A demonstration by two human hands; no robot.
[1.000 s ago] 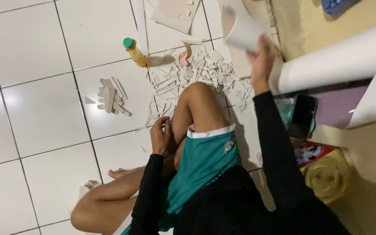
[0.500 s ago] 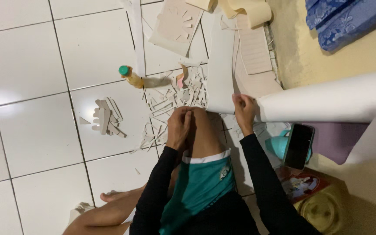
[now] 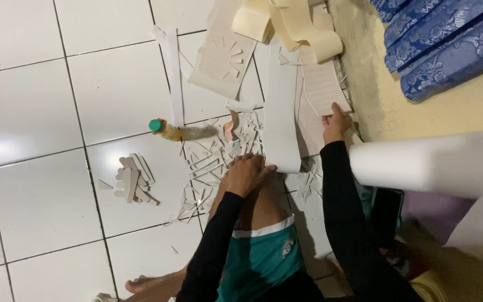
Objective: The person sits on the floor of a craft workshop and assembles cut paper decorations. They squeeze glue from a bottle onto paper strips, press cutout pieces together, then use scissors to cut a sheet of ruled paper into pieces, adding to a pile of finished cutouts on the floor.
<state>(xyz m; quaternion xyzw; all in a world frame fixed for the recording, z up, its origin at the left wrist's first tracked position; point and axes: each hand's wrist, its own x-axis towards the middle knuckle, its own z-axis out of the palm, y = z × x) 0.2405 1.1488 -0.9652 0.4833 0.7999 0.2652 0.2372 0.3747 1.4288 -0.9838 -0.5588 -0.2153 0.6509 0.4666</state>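
- On the white tiled floor (image 3: 40, 112) in front of my knee, I am laying out a long grey paper strip (image 3: 282, 112); this looks to me like the positioning step before any cutting.
- My left hand (image 3: 247, 174) lies flat, fingers spread, pinning the strip's near end against my knee.
- My right hand (image 3: 335, 124) pinches the edge of a pale lined sheet (image 3: 321, 89) just beside the strip.
- The next move, I judge, calls for keeping the strip flat and straight while the sheet is lined up.
- A small glue bottle (image 3: 166, 130), amber with a green cap, lies on its side left of the scraps (image 3: 213, 162).
- A stack of cut pieces (image 3: 134, 180) sits well apart; no label is readable.
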